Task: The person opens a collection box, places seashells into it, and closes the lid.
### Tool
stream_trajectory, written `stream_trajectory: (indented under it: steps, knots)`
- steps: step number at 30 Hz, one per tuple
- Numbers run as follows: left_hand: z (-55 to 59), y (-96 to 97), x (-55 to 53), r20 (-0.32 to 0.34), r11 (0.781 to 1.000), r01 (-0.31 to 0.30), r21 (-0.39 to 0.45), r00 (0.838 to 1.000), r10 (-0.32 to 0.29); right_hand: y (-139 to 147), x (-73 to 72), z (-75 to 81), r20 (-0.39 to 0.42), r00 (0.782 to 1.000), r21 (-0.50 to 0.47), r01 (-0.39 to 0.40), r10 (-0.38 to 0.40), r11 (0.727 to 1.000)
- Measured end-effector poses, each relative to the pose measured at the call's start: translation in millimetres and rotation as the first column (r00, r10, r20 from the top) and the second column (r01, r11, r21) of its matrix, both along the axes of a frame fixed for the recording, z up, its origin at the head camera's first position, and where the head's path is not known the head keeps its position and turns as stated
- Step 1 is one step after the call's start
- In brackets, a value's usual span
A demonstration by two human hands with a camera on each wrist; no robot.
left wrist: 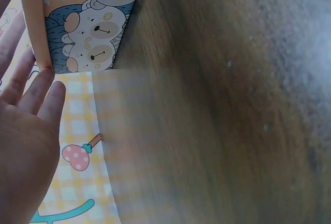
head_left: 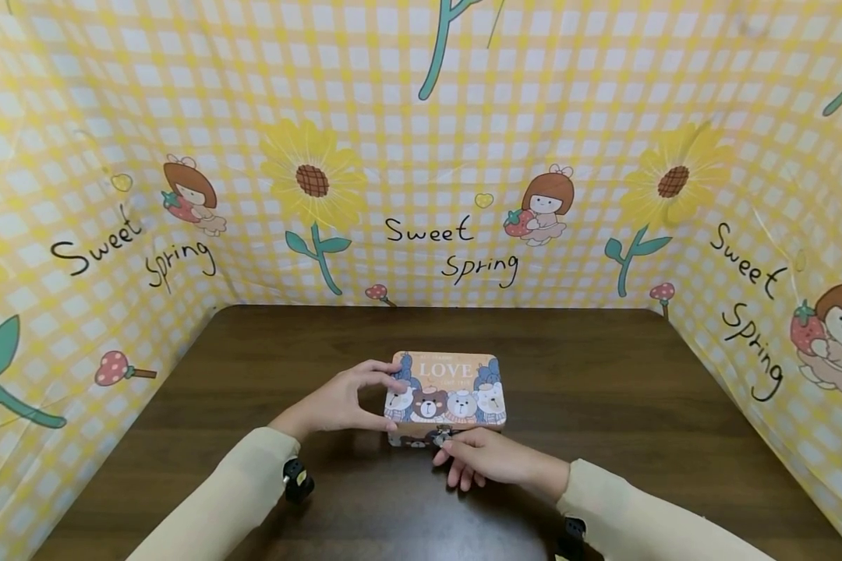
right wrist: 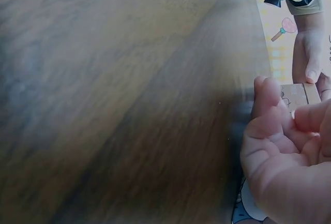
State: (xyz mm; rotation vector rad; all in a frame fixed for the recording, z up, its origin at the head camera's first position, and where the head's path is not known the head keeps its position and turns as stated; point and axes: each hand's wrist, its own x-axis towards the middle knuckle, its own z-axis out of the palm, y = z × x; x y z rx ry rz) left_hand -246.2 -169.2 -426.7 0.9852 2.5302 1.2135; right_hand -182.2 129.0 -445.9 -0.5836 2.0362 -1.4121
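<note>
A rectangular tin box (head_left: 449, 389) with an orange lid, the word LOVE and several cartoon bears lies closed on the table. My left hand (head_left: 344, 401) holds its left end, thumb at the front corner and fingers over the lid's left side. In the left wrist view the palm of that hand (left wrist: 28, 141) shows beside the box's printed side (left wrist: 88, 32). A dark metal clasp (head_left: 440, 435) sits at the middle of the box's front. My right hand (head_left: 487, 458) pinches it between thumb and forefinger, the other fingers curled below. The right wrist view has the fingers hiding the clasp.
The box stands on a dark brown wooden table (head_left: 309, 335). A yellow checked cloth (head_left: 421, 156) with flowers and "Sweet Spring" lettering hangs behind the table and along both sides. Black cameras (head_left: 298, 479) are strapped at the cream sleeves (head_left: 217, 499).
</note>
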Motion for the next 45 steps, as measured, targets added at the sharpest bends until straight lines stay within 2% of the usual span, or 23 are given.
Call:
stream_trajectory:
  steps: [15,28,31,37,42,45]
  knots:
    - [-0.9,1.1,-0.6,-0.012,1.000,-0.001,0.010,1.000,0.001,-5.1,2.1,-1.4,0.101,0.991,0.017,0.084,-0.085,0.996]
    - [-0.6,1.2,0.4,-0.023,1.000,0.000,0.007,1.000,0.000,-1.4,-0.2,-2.4,0.141,0.986,0.011,0.090,-0.090,0.996]
    - [-0.5,0.7,0.7,-0.021,1.000,-0.004,0.001,1.000,0.004,1.8,0.6,-0.1,0.143,0.988,-0.002,0.059,-0.059,0.998]
    - [-0.1,0.1,1.0,-0.021,1.000,-0.001,0.001,1.000,0.001,15.1,-4.8,12.6,0.068,0.997,0.020,-0.044,0.043,0.999]
    - [-0.5,-0.3,0.1,-0.020,1.000,-0.002,-0.005,1.000,0.002,28.1,-10.3,23.4,0.054,0.986,0.061,-0.160,0.157,0.985]
    - [-1.9,-0.5,-0.9,-0.019,1.000,0.007,-0.001,1.000,-0.007,36.7,-13.3,28.4,0.060,0.979,0.090,-0.201,0.196,0.975]
